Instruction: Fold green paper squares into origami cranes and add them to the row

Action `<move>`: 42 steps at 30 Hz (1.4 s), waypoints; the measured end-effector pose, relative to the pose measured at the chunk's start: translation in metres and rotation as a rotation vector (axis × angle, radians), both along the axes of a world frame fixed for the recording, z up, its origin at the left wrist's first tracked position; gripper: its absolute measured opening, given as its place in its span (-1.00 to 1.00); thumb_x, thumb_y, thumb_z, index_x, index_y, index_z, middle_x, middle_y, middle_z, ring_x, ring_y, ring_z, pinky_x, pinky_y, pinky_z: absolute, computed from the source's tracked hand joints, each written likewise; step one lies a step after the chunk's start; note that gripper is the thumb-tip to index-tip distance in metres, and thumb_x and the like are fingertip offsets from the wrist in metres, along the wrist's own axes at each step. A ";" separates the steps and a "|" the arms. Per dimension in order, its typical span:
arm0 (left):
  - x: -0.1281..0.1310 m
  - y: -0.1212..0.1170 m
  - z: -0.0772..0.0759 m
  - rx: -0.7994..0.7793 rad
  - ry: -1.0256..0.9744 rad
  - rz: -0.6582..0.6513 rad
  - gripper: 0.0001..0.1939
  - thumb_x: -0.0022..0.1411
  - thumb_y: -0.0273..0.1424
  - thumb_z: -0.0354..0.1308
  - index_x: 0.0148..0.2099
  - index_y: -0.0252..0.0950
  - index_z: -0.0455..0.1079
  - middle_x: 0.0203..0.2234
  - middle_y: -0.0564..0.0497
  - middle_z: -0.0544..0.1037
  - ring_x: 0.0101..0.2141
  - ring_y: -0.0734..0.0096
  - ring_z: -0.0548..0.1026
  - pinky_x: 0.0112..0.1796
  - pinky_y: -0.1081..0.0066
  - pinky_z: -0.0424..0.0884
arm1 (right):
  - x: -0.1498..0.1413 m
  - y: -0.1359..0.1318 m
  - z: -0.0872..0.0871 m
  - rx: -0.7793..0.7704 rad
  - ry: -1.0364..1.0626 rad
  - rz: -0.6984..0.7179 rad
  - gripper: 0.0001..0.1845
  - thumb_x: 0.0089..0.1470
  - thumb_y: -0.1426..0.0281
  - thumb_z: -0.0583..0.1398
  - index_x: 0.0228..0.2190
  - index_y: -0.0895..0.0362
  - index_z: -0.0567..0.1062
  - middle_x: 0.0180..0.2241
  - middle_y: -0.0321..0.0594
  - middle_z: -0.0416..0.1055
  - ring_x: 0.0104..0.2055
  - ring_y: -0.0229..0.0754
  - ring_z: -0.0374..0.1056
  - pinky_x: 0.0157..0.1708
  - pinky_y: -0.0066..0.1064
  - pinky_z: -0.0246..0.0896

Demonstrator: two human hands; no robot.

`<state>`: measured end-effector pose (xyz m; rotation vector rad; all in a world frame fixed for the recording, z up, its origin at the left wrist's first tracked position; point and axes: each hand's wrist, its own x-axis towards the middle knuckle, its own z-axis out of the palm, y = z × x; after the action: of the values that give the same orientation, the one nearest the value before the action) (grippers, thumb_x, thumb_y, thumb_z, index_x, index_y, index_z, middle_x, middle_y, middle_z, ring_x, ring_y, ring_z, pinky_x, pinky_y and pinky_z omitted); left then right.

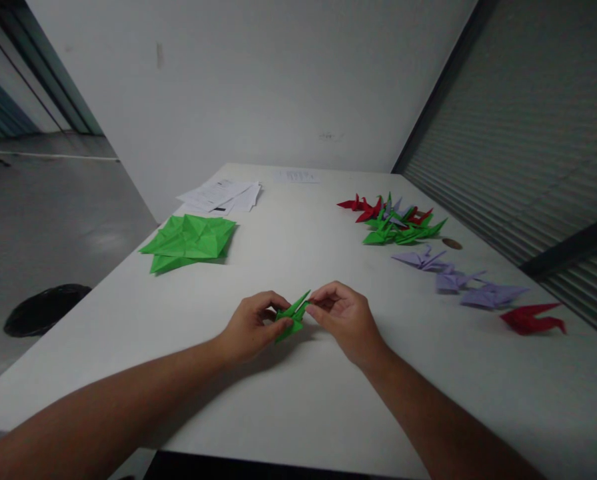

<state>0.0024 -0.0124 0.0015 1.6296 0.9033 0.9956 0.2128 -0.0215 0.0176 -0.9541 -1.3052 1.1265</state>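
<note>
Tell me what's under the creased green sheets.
The creased green sheets lie on the white table; whatever is directly beneath them is covered, so I can't tell.

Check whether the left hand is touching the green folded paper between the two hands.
Touching. The head view shows the left hand gripping the green folded paper, with its thumb pressed over one side.

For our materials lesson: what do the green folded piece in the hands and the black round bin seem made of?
Green folded piece: likely matte paper; sharp creases and thin points show.

Black round bin: rim probably covered with glossy plastic film, judging by wrinkled sheen; its body is unclear.
</note>
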 end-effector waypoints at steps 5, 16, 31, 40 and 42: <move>0.001 -0.001 0.000 -0.010 -0.025 -0.025 -0.78 0.19 -0.30 0.36 -0.21 -0.35 0.50 -0.36 -0.03 0.58 -0.41 0.43 0.53 -0.39 0.44 0.51 | 0.000 0.000 0.001 -0.027 0.010 -0.022 -0.71 -0.08 0.29 0.48 -0.43 0.07 0.48 -0.42 -0.28 0.51 -0.35 -0.19 0.45 -0.26 -0.32 0.44; 0.002 0.001 -0.008 -0.189 -0.203 -0.031 -0.71 0.10 -0.33 0.45 -0.20 -0.34 0.47 -0.36 0.00 0.55 -0.37 0.45 0.52 -0.34 0.44 0.50 | 0.001 0.003 -0.001 -0.078 0.026 -0.035 -0.68 -0.14 0.32 0.49 -0.40 0.09 0.49 -0.41 -0.26 0.53 -0.37 -0.22 0.45 -0.31 -0.38 0.42; 0.004 0.001 -0.008 -0.238 -0.249 -0.005 -0.66 0.07 -0.30 0.48 -0.18 -0.34 0.46 -0.35 0.00 0.57 -0.37 0.44 0.53 -0.32 0.42 0.51 | 0.004 0.007 -0.004 -0.108 0.074 -0.094 -0.64 -0.10 0.21 0.49 -0.43 0.08 0.46 -0.47 -0.34 0.47 -0.44 -0.23 0.45 -0.34 -0.34 0.46; 0.002 0.000 -0.003 -0.186 -0.135 -0.032 -0.70 0.08 -0.31 0.44 -0.22 -0.34 0.46 -0.38 0.03 0.54 -0.44 0.47 0.50 -0.41 0.45 0.47 | 0.001 0.001 0.001 0.024 0.009 0.014 -0.68 -0.07 0.32 0.48 -0.34 0.05 0.48 -0.33 -0.26 0.54 -0.29 -0.18 0.47 -0.24 -0.32 0.43; 0.002 -0.001 0.000 -0.144 -0.076 -0.043 -0.74 0.10 -0.33 0.41 -0.22 -0.34 0.46 -0.37 0.02 0.55 -0.46 0.48 0.50 -0.43 0.46 0.46 | 0.000 0.000 0.002 0.043 0.014 0.021 -0.70 -0.06 0.34 0.48 -0.36 0.05 0.48 -0.35 -0.27 0.53 -0.30 -0.19 0.45 -0.24 -0.33 0.41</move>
<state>0.0047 -0.0133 0.0013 1.4747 0.8655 0.9352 0.2132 -0.0211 0.0192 -0.9013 -1.3254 1.1153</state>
